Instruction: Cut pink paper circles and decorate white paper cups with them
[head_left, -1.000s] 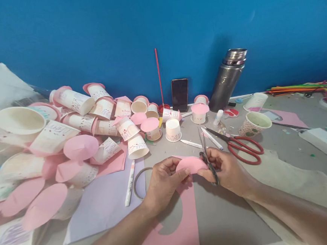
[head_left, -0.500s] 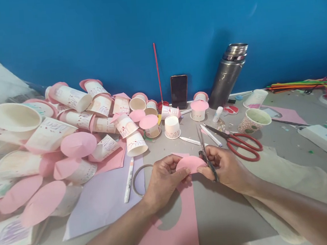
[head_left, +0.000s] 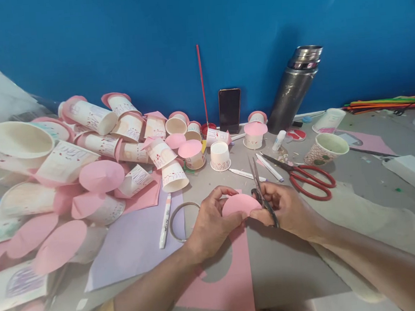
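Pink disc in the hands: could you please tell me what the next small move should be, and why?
Probably lay the dark scissors down: the pink disc looks fully cut free in the left hand, and the right hand holds the blades pointing away from it.

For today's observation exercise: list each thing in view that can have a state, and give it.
pink paper circle: pinched between left hand and right hand.
dark scissors: held in right hand.
red scissors: lying flat, untouched.
phone: upright, screen dark.
pink sheet: flat, round hole cut out.
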